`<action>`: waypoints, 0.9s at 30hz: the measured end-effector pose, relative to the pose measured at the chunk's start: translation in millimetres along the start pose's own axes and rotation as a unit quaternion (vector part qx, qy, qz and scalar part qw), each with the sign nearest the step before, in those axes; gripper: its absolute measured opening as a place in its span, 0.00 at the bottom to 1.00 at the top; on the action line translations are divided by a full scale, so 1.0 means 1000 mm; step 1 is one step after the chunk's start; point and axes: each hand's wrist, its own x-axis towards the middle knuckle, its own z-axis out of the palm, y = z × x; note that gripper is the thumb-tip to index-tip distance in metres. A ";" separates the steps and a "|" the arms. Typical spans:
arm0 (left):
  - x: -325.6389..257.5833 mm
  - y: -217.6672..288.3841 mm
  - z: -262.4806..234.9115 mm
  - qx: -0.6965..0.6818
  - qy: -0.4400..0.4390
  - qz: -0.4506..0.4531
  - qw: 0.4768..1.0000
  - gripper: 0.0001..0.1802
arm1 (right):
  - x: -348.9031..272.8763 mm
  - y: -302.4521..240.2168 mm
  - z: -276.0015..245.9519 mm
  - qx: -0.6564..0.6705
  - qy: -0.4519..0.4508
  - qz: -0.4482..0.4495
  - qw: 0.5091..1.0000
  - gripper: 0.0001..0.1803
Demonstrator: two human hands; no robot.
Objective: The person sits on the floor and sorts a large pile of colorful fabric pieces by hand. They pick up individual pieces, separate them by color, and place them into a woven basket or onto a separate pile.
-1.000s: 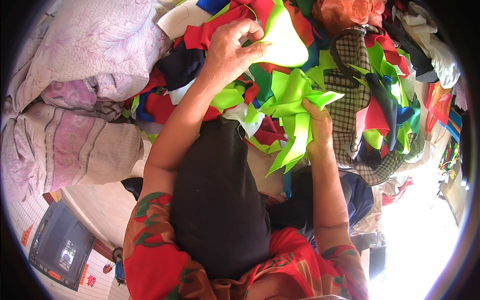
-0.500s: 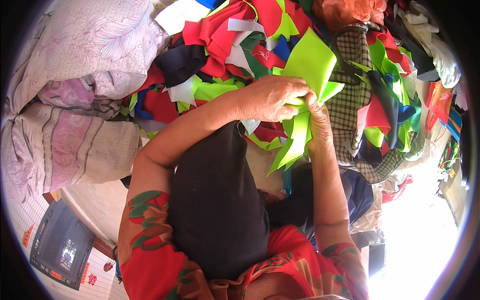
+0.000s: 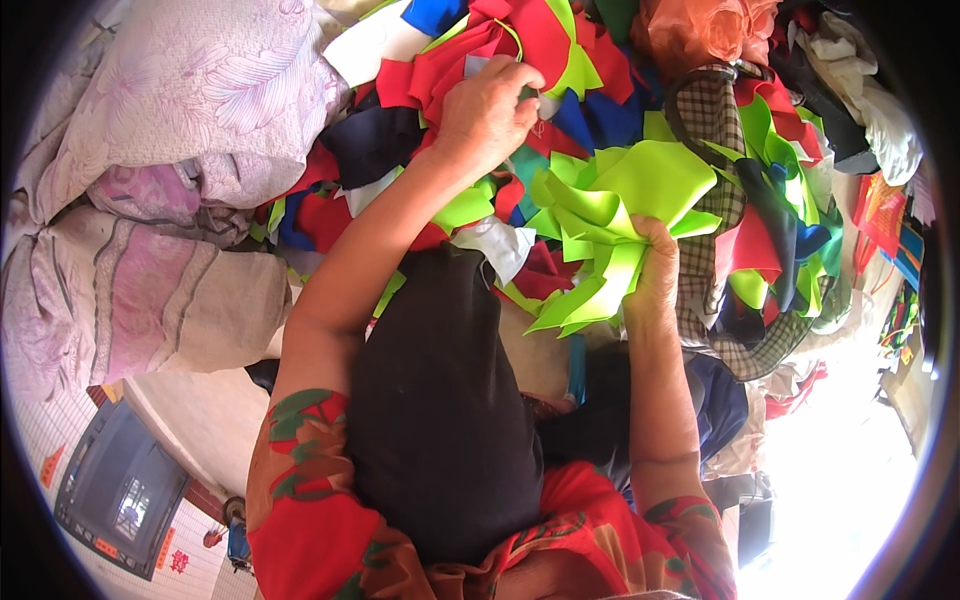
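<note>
My right hand (image 3: 655, 270) grips a bunch of lime-green fabric scraps (image 3: 620, 200) at its middle, and the loose ends fan out above and below the thumb. Up and to the left, my left hand (image 3: 490, 110) is over the heap of mixed scraps. Its fingers are curled, and whatever they pinch is hidden. Red scraps (image 3: 430, 80) lie just beyond that hand, and blue scraps (image 3: 605, 120) lie to its right. A white scrap (image 3: 497, 246) rests beside my dark-clad knee.
Patterned cloth bundles (image 3: 190, 90) fill the left side. A checked cloth bag (image 3: 705, 115) with more scraps stands at the right, below an orange plastic bag (image 3: 705, 30). My raised knee in dark trousers (image 3: 430, 400) sits between my arms. A dark screen (image 3: 120, 490) is at lower left.
My left hand has left the green bunch and moved up and left over the heap. The green scraps in my right hand have spread wider.
</note>
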 end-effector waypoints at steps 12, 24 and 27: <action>0.046 -0.043 0.048 0.293 -0.084 0.046 0.951 0.09 | -0.010 -0.001 0.014 -0.046 -0.030 0.014 0.998 0.24; -0.015 0.000 -0.054 -0.367 0.060 -0.093 0.924 0.12 | -0.018 -0.006 0.019 -0.005 -0.100 -0.045 0.994 0.28; -0.030 -0.019 -0.052 -0.311 0.040 -0.153 0.937 0.11 | -0.015 -0.005 0.016 0.003 -0.111 -0.049 0.993 0.30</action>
